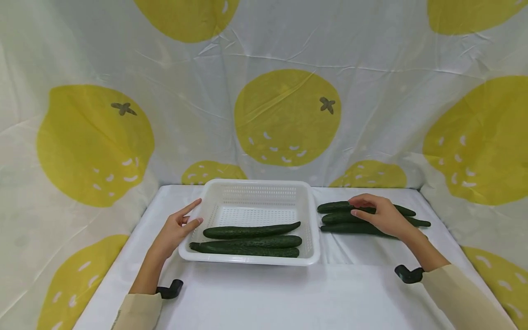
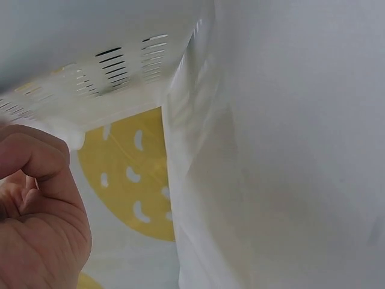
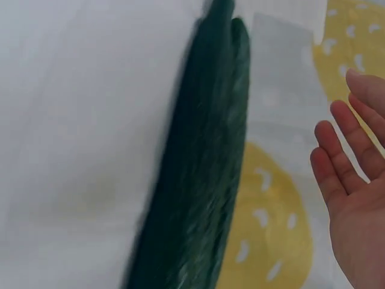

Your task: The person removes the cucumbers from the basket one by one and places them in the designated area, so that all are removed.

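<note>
Right hand (image 1: pixel 381 217) hangs over the 3 loose cucumbers (image 1: pixel 342 218), fingers relaxed and slightly apart, thumb held off from them, gripping nothing; the right wrist view shows a gap between fingertips and cucumbers. These 3 lie side by side on the white-covered worktop (image 1: pixel 280 298), towards its back right corner and just beside the basket's right edge. Their long axis runs left to right, roughly along the worktop's back edge, while the forearm comes in slantwise from the front right. From the hand, they lie below, showing past it on both its left and right sides. It is far nearer to them than the left hand (image 1: pixel 172 231), which is at the left edge of the white plastic basket (image 1: pixel 247 262), index finger and thumb stretched apart at the rim; whether they press on it, I cannot tell. Inside, 3 more cucumbers (image 1: pixel 255 242) lie lengthwise near the basket's front edge.
</note>
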Tool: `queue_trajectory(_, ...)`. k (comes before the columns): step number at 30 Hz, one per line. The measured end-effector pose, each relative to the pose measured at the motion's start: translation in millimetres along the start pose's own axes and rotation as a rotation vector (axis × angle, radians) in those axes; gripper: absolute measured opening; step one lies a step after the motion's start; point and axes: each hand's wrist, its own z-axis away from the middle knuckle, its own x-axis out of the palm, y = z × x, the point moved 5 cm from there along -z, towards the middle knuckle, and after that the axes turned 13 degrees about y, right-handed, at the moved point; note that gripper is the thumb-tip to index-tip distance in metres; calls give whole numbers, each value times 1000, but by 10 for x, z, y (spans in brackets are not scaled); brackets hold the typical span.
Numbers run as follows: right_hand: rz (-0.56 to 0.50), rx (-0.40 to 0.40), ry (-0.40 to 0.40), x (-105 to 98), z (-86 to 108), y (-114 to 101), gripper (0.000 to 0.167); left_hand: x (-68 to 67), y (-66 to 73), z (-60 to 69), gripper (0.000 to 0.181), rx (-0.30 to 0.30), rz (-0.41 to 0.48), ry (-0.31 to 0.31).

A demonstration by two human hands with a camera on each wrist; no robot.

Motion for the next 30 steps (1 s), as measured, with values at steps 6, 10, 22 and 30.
queue_trajectory(6,-86,-25,-26,138,-172,-342,34,7,35,-4,67,12,-4,-1)
queue_trajectory(10,-110,-61,-30,217,-284,-568,35,13,19,-15,66,8,-7,7)
queue_trajectory(22,-194,-139,-105,514,-559,-1094,35,10,-10,-24,66,13,-30,6)
queue_trajectory(30,-233,-185,-122,759,-716,-1372,33,3,-13,-9,66,6,-31,11)
